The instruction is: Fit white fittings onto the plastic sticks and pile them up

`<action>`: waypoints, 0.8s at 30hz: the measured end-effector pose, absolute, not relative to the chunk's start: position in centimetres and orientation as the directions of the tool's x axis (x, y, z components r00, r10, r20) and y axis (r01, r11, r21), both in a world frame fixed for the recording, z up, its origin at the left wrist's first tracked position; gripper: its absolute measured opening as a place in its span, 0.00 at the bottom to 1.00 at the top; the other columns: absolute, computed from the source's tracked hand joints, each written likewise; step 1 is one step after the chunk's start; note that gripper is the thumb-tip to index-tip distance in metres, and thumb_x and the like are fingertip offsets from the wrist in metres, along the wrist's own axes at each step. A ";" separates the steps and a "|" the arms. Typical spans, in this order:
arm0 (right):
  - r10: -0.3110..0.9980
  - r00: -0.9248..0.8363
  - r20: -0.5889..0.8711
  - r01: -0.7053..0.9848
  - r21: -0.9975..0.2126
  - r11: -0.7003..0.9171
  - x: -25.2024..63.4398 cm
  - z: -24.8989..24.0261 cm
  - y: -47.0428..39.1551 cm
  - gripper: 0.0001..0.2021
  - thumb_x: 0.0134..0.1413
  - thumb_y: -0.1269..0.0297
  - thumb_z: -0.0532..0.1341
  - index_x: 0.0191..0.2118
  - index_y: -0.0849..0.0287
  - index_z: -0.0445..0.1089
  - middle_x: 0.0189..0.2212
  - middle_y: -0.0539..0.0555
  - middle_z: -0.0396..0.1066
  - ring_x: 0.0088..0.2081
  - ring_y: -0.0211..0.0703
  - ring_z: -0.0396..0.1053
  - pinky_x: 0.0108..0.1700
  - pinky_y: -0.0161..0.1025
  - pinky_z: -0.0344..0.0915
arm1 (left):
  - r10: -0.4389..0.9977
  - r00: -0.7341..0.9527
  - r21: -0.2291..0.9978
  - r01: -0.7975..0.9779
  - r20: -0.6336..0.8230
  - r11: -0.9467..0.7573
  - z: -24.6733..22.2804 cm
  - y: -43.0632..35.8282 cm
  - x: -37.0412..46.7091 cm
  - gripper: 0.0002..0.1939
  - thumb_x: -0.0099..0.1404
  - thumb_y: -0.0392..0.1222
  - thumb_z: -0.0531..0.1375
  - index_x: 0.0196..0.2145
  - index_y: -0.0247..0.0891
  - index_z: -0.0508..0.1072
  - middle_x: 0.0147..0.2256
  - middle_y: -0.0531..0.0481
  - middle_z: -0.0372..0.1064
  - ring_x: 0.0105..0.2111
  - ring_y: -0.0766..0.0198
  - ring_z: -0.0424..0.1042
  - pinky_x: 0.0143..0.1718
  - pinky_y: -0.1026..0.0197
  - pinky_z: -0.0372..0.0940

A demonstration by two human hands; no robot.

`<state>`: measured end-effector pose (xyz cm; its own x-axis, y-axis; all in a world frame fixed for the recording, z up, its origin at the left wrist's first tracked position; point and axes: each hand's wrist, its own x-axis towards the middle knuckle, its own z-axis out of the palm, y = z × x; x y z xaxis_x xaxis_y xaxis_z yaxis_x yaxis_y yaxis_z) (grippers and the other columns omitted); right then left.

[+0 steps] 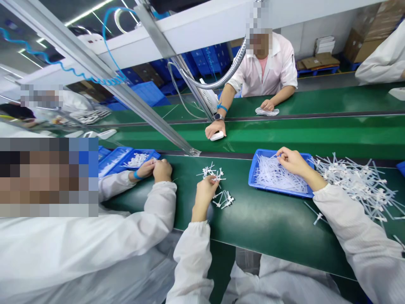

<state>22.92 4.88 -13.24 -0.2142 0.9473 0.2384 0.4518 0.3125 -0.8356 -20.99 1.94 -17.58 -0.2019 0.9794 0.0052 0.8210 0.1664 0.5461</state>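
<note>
My left hand (205, 195) is closed in a pinch at a small pile of white plastic pieces with short thin stems (209, 170); one such piece seems to be between its fingertips. Just below that hand lies a second little group of these pieces (225, 199). Over the blue tray (251, 179) is my right hand (292, 162), its thumb and fingers drawn together near the far rim. Thin translucent strips (275, 175) fill this tray. What the right fingertips hold, if anything, is too small to make out.
A large heap of strips with white ends (357, 181) spreads right of the tray, and a loose one (317, 216) lies nearer. On my left, a co-worker's hands (160, 169) work beside blue trays (118, 162). Across the green belt (300, 135), another person's hand (217, 128) holds a white part.
</note>
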 end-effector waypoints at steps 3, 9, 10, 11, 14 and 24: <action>0.957 -0.090 0.277 0.362 -0.886 0.291 22.9 -13.3 5.0 0.08 0.60 0.60 0.64 0.41 0.57 0.71 0.20 0.42 0.62 0.23 0.36 0.58 0.32 0.37 0.56 | 0.977 -0.212 0.596 0.786 0.012 0.164 -16.6 1.8 -20.9 0.16 0.61 0.41 0.65 0.46 0.36 0.82 0.33 0.46 0.81 0.37 0.54 0.82 0.50 0.54 0.72; 0.970 0.030 0.240 0.149 -0.961 0.233 22.7 -12.6 5.5 0.16 0.61 0.48 0.65 0.42 0.58 0.73 0.22 0.45 0.67 0.22 0.36 0.63 0.27 0.36 0.60 | 0.983 -0.168 0.739 0.671 0.079 0.055 -13.3 0.9 -19.0 0.16 0.60 0.48 0.65 0.43 0.36 0.80 0.40 0.43 0.83 0.39 0.56 0.83 0.47 0.56 0.76; 0.973 0.047 0.226 0.084 -0.972 0.222 22.5 -12.0 5.3 0.18 0.60 0.46 0.66 0.42 0.58 0.73 0.23 0.47 0.71 0.22 0.36 0.65 0.27 0.36 0.62 | 0.984 -0.144 0.791 0.612 0.106 0.004 -12.5 0.8 -18.0 0.15 0.60 0.49 0.66 0.41 0.37 0.78 0.43 0.42 0.83 0.41 0.56 0.84 0.47 0.57 0.77; 0.975 0.054 0.215 0.009 -0.977 0.215 22.3 -11.2 4.8 0.20 0.58 0.44 0.69 0.41 0.58 0.74 0.25 0.49 0.74 0.22 0.36 0.67 0.27 0.36 0.65 | 0.983 -0.122 0.844 0.535 0.135 -0.050 -11.8 0.7 -16.7 0.15 0.60 0.50 0.68 0.39 0.37 0.76 0.44 0.42 0.83 0.42 0.56 0.84 0.47 0.58 0.77; 0.973 -0.008 0.229 -0.183 -0.957 0.224 21.4 -8.4 3.0 0.23 0.49 0.45 0.76 0.38 0.60 0.75 0.30 0.54 0.80 0.26 0.38 0.74 0.34 0.38 0.73 | 0.975 -0.050 0.941 0.274 0.218 -0.197 -9.2 0.8 -11.5 0.17 0.57 0.49 0.75 0.31 0.38 0.73 0.42 0.43 0.83 0.42 0.57 0.84 0.47 0.60 0.78; 0.826 -0.138 0.546 0.281 -0.779 0.561 23.4 -3.5 -0.7 0.06 0.64 0.65 0.69 0.45 0.58 0.79 0.38 0.54 0.83 0.40 0.43 0.79 0.48 0.42 0.74 | 0.921 0.060 0.922 0.028 0.384 -0.386 -2.3 1.6 2.3 0.24 0.60 0.46 0.77 0.53 0.40 0.81 0.42 0.46 0.84 0.42 0.56 0.85 0.44 0.60 0.81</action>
<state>23.40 -0.74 -3.46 -0.1376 0.8264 0.5459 0.2811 0.5611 -0.7786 2.32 1.59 -2.31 0.0600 0.9213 0.3841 0.0277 -0.3862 0.9220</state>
